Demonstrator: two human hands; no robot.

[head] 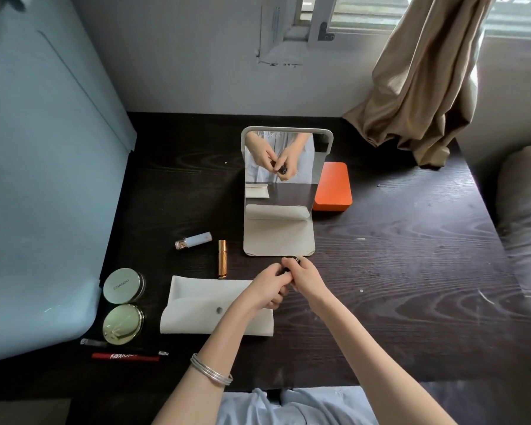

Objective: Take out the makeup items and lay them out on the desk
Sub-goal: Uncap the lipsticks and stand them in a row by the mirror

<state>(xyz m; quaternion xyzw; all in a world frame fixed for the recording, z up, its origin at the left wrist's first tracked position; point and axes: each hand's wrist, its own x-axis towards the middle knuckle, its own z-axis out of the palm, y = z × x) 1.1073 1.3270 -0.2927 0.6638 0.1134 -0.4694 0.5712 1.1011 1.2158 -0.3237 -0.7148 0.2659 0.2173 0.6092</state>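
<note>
While both hands meet just above the desk (396,271), the left hand (269,289) and right hand (307,279) pinch a small dark tube (288,266) between curled fingers, in front of the white pouch (209,308). Nearer the left edge lie a red pencil (126,356) and two round compacts (123,305); farther off, a gold tube (222,258) and a pale blue bottle (193,240). Beyond stands the mirror (279,191). Set down carelessly, the dark tube could roll or knock the gold one.
</note>
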